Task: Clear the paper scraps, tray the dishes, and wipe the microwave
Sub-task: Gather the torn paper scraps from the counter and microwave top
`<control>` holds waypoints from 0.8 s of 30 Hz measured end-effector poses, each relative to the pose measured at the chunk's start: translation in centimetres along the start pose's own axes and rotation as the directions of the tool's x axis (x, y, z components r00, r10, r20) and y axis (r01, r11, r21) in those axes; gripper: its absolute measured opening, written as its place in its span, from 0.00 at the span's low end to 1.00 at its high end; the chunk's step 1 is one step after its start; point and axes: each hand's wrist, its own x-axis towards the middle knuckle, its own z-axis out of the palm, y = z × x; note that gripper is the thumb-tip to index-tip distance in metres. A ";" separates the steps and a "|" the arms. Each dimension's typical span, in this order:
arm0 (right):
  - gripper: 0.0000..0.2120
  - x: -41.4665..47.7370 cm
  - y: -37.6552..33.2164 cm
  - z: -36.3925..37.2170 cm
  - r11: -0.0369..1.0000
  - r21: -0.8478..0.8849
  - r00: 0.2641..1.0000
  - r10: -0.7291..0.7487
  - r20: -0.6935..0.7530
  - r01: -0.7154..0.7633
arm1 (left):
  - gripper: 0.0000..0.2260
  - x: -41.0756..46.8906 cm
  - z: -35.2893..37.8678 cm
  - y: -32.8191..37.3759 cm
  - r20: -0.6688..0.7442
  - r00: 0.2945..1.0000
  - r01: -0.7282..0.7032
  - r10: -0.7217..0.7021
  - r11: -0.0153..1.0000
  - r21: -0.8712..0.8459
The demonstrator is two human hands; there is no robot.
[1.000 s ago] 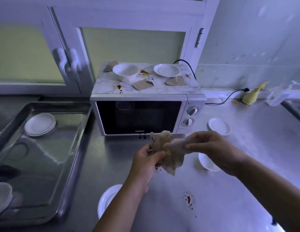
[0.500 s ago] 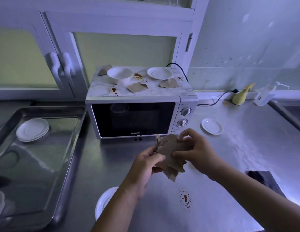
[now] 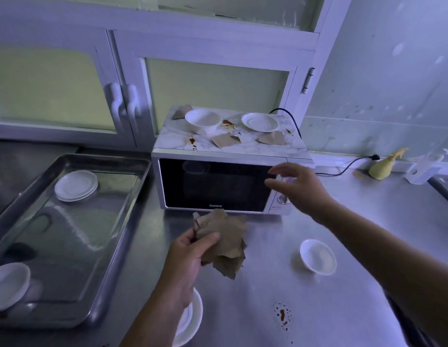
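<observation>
Head view.

**Hands.**
- The left hand (image 3: 190, 254) has its fingers and thumb curled round a bundle of brown paper scraps (image 3: 224, 242), held above the counter (image 3: 243, 296). The bundle juts up and to the right of the thumb.
- The right hand (image 3: 298, 186) has its fingers spread and loosely straight and holds nothing. It is raised in front of the microwave (image 3: 212, 184), at its dial side. Whether it touches the panel cannot be told.

**Microwave top, beyond both hands.**
- Loose scraps, three: corner scrap (image 3: 182, 111) far left, middle scrap (image 3: 225, 140), right scrap (image 3: 271, 139).
- Dishes, two: white bowl (image 3: 202, 120) and saucer (image 3: 260, 122).
- Red-brown stains (image 3: 192, 141), at least three patches among them.

**Counter.**
- Dishes, two: small bowl (image 3: 318, 256), right of the bundle and beside the right forearm, and plate (image 3: 190, 319), partly hidden under the left wrist.
- One counter stain (image 3: 283, 316), nearer than the bundle and to its right.

**Tray** (image 3: 100, 158), left of the left hand.
- One stack of plates (image 3: 76, 185) at the far end.
- One pale dish (image 3: 8, 284) at the near corner.
</observation>
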 end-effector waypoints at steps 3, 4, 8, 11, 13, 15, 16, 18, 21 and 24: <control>0.28 6.3 1.9 -1.3 0.935 -0.354 0.998 0.008 0.069 0.017 | 0.10 0.5 0.2 1.2 -0.030 0.999 -0.030 0.031 0.999 0.036; 0.33 8.2 2.6 -1.4 0.883 -0.468 0.993 0.015 0.114 0.040 | 0.10 0.6 0.3 1.5 -0.045 0.998 -0.036 0.038 0.998 0.048; 0.41 14.2 4.5 -0.6 0.807 -0.581 0.984 0.003 0.177 0.102 | 0.10 0.9 1.0 2.4 -0.099 0.993 -0.059 0.065 0.996 0.069; 0.41 17.2 5.2 0.3 0.798 -0.591 0.975 0.023 0.219 0.114 | 0.14 0.6 1.4 2.5 -0.118 0.992 -0.043 0.046 0.999 0.032; 0.40 17.8 5.7 0.8 0.791 -0.600 0.966 0.050 0.254 0.117 | 0.15 0.5 1.5 2.3 -0.127 0.992 -0.026 0.024 1.000 -0.018; 0.40 16.9 6.7 1.3 0.767 -0.628 0.967 0.037 0.251 0.134 | 0.16 0.3 1.5 1.8 -0.154 0.988 0.002 -0.011 0.999 -0.055; 0.41 16.1 7.2 1.5 0.753 -0.641 0.974 0.003 0.227 0.147 | 0.17 0.3 1.4 1.4 -0.171 0.985 0.021 -0.034 0.997 -0.080; 0.40 14.4 7.9 1.4 0.739 -0.649 0.980 -0.078 0.181 0.179 | 0.18 0.2 1.3 0.6 -0.194 0.976 0.069 -0.096 0.987 -0.143; 0.34 12.0 9.4 1.2 0.692 -0.678 0.969 -0.191 0.159 0.248 | 0.17 -0.1 1.4 -0.6 -0.208 0.960 0.141 -0.186 0.967 -0.210; 0.18 10.5 10.8 1.0 0.762 -0.565 0.923 -0.385 -0.005 0.315 | 0.14 -0.4 1.6 -1.3 -0.222 0.944 0.191 -0.245 0.952 -0.240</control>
